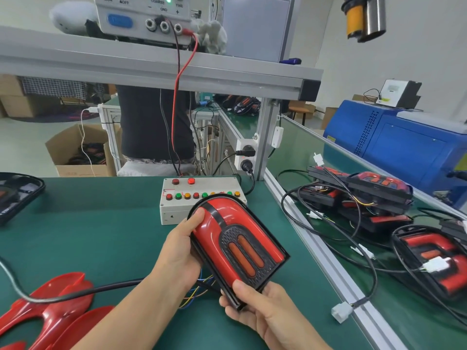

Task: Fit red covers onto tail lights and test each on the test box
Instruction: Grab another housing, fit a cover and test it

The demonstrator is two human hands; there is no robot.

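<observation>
Gripping the glossy red-and-black arch-shaped tail light [237,242] in both hands (fingers clamped on its black rim), left hand [180,256] and right hand [262,309] could snag its trailing coloured wires [199,290] above the green desk [106,236].

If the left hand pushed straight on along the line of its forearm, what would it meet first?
Apart from the tail light it already grips, probably the test box, which sits just beyond the left hand along that line; depth is hard to judge from this single view.
</observation>
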